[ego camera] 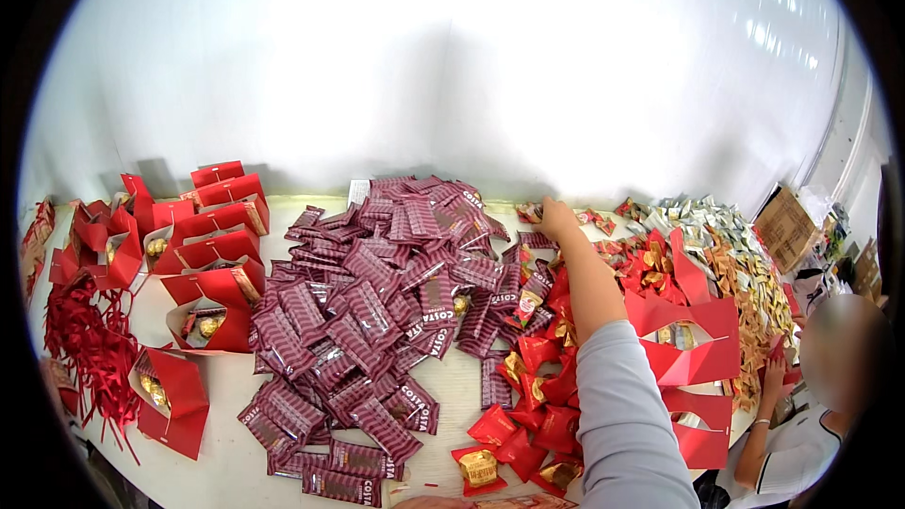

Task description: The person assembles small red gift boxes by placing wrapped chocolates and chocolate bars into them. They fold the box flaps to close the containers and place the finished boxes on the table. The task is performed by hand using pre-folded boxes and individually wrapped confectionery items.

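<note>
My right hand [556, 220] reaches across the table to its far edge, beside a small wrapped packet [529, 213]. The fingertips are turned away, so whether they grip it is hidden. Only a sliver of my left hand [433, 502] shows at the bottom rim, by a red and gold printed piece [524, 502] whose shape is cut off. Between them spreads a heap of purple striped Costa sachets [368, 276]. Red wrapped sweets with gold fronts [479, 468] lie under and beside my right forearm. A green and red packet [527, 305] rests on some sachets.
Open red gift boxes [212, 293] stand at left near a bundle of red ribbons [92, 353]. More red boxes [696, 339] stand right of my arm. Beyond them lie silver packets [714, 223] and gold-brown packets [742, 297]. Another person's hand [775, 372] is at far right. A white wall [318, 85] backs the table.
</note>
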The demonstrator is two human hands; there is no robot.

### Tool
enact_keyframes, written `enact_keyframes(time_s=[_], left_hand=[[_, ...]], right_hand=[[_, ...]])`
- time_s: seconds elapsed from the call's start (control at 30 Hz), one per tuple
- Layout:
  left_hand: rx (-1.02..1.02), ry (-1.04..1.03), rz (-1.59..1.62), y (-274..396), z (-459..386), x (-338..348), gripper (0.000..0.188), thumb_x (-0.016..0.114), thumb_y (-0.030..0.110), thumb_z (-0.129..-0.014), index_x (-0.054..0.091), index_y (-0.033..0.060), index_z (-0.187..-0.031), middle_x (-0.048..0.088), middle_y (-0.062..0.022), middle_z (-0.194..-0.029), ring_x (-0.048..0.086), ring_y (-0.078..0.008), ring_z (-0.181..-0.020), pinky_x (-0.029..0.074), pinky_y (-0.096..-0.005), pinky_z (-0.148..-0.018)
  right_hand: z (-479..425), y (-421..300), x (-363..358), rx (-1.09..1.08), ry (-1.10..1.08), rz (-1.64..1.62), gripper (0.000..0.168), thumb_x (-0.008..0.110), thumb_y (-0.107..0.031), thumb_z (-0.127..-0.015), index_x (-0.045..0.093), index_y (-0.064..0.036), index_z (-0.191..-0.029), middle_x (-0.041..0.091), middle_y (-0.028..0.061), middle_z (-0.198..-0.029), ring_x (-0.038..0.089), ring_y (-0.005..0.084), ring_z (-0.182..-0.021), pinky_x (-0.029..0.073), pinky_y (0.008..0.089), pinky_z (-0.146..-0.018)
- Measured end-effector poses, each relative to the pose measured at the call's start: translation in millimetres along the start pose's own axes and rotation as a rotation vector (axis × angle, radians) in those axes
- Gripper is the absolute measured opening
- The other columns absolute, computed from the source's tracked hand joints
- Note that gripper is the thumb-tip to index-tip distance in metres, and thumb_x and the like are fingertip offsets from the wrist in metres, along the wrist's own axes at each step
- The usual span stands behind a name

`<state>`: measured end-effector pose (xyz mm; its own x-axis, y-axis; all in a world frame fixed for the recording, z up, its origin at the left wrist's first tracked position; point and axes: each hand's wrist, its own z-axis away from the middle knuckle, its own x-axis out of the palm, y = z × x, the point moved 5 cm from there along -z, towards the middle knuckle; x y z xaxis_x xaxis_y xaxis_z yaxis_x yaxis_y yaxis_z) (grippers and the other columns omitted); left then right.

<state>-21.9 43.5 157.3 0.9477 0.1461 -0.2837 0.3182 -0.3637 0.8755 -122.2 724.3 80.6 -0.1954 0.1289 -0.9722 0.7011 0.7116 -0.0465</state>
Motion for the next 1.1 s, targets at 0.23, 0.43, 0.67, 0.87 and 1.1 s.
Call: enact_keyframes(time_s=[0.23, 0.43, 0.67, 0.87, 1.1], left_hand=[[-0.153, -0.014, 0.049, -29, 18, 26, 0.084, 0.097, 0.019, -0.081, 0.051, -0.0001, -0.149, 0.067, -0.0176, -0.139, 0.069, -0.0304, -0.124, 0.057, -0.0431, -0.106], [-0.243, 0.003, -0.002, -46, 47, 47, 0.102, 0.102, 0.022, -0.077, 0.04, -0.001, -0.154, 0.059, -0.02, -0.147, 0.064, -0.0295, -0.134, 0.053, -0.0421, -0.114], [-0.212, -0.036, -0.032, -47, 54, 60, 0.117, 0.104, 0.022, -0.076, 0.026, 0.0, -0.161, 0.051, -0.022, -0.155, 0.057, -0.0314, -0.144, 0.048, -0.0427, -0.122], [-0.141, 0.045, -0.059, -49, 65, 61, 0.115, 0.103, 0.03, -0.073, 0.035, -0.0019, -0.16, 0.056, -0.0233, -0.149, 0.06, -0.035, -0.139, 0.049, -0.0436, -0.119], [-0.131, 0.02, -0.122, -42, 61, 62, 0.116, 0.104, 0.031, -0.072, 0.035, -0.0011, -0.16, 0.057, -0.0239, -0.147, 0.061, -0.0366, -0.138, 0.049, -0.0441, -0.118]], right_hand=[[48, 4, -136, -0.088, -0.038, -0.154, 0.06, 0.091, -0.032, -0.078, 0.065, 0.002, -0.12, 0.077, 0.027, -0.114, 0.073, 0.0442, -0.108, 0.059, 0.0498, -0.097], [291, -124, -285, -0.4, -0.287, -0.436, 0.044, 0.087, -0.023, -0.089, 0.065, -0.001, -0.119, 0.077, 0.0154, -0.097, 0.074, 0.0249, -0.088, 0.059, 0.0413, -0.077], [551, -179, -301, -0.502, -0.717, -0.251, 0.036, 0.08, -0.024, -0.093, 0.059, -0.003, -0.114, 0.073, 0.019, -0.093, 0.073, 0.0436, -0.087, 0.056, 0.0544, -0.076], [576, -177, -281, -0.295, -0.593, -0.277, 0.056, 0.09, -0.04, -0.091, 0.059, -0.005, -0.122, 0.073, 0.0202, -0.11, 0.073, 0.0439, -0.101, 0.058, 0.0498, -0.086], [581, -204, -258, -0.594, -0.488, -0.512, 0.052, 0.082, -0.032, -0.099, 0.057, -0.004, -0.135, 0.071, 0.017, -0.122, 0.067, 0.0386, -0.126, 0.054, 0.0487, -0.106]])
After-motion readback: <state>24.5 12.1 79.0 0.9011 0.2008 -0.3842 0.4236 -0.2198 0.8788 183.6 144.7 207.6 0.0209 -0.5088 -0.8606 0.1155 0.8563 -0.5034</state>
